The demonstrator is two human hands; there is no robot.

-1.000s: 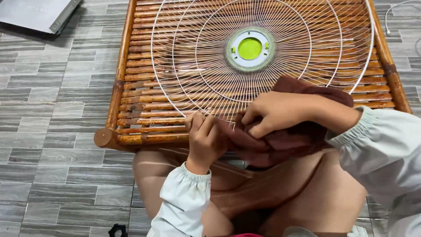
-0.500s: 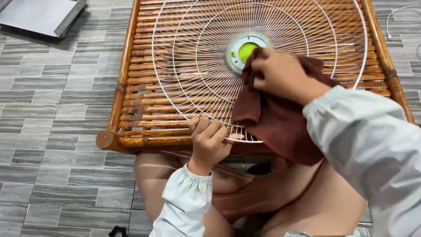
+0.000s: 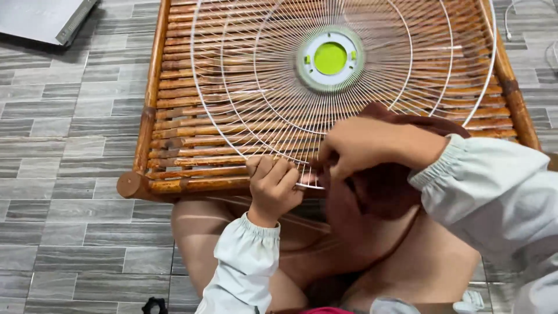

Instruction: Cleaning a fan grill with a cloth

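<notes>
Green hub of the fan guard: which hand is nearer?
Right. The right hand, gripping the brown cloth, sits just below the green hub; the left hand holds the guard's near rim, farther off.

A single head-mounted view is provided; no second view is available for overlap. The scene is viewed from above, at a steep downward and slightly forward angle, from close range. The lower frame is filled by the wearer's folded legs and sleeves. The left hand [image 3: 273, 185] and right hand [image 3: 363, 144] are seen near the centre. The white fan grille [image 3: 256, 87] on the bamboo rack [image 3: 152, 99] occupies the upper frame and is cut off at the top edge. Grey floor tiles [image 3: 64, 151] are seen at the left.
</notes>
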